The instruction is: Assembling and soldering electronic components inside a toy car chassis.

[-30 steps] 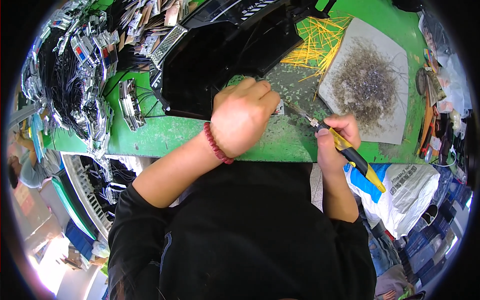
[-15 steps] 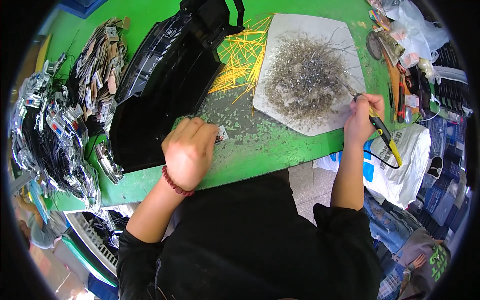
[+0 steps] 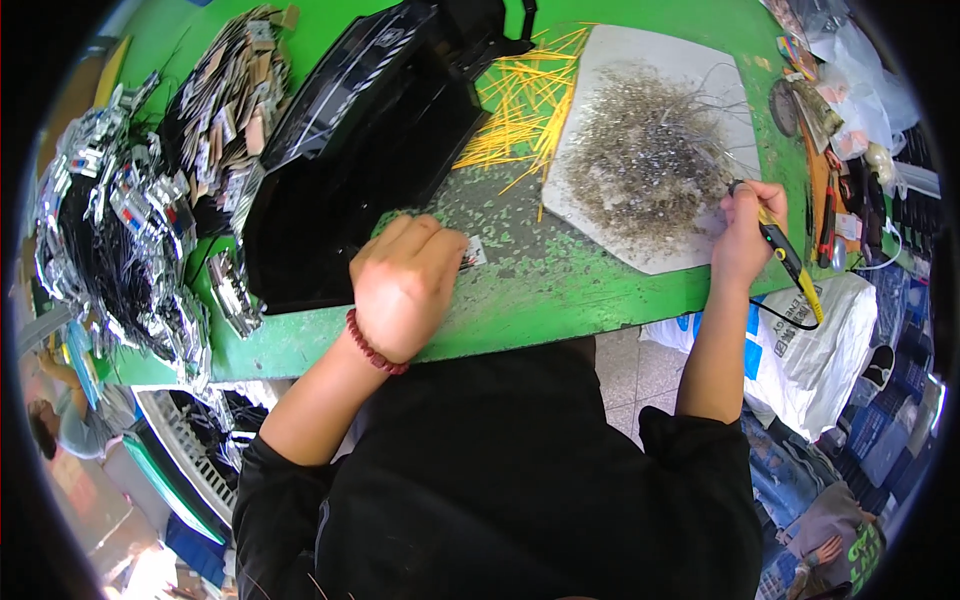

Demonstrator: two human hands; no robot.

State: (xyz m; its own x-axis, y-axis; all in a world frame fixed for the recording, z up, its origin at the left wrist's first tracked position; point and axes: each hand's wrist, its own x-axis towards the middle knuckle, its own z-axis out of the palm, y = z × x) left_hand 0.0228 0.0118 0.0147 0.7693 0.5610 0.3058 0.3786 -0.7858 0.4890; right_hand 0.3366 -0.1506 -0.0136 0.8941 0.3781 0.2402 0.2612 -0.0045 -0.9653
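Workbench (image 3: pixel 560 312) in worn green spreads under everything before me. A large black plastic shell (image 3: pixel 350 215) lies on it, its near edge running in beside my left hand. Off to the right is a pale board (image 3: pixel 690 248) with a dark, gritty pile (image 3: pixel 650 150) and loose thin wires over it. At far left sits a heap of silver parts (image 3: pixel 110 215), with a stack of brown flat pieces (image 3: pixel 225 120) beyond it. Yellow sticks (image 3: pixel 520 110) fan out between shell and board.

My right hand (image 3: pixel 745 235) pinches the yellow-and-black soldering iron (image 3: pixel 790 262) between thumb and fingers. A second ago I had it pointed in beside my left hand; now its front end is over the board's right side. Whether the tip meets the pile I can't tell. I take this as a break in the work at the small piece.

My left hand (image 3: pixel 408 280) stays bent over the bench, fingers curled downward, fingertips hidden, so I can't say if they pinch anything. Smallest, the white piece (image 3: pixel 475 252) peeks out just beside those fingers.
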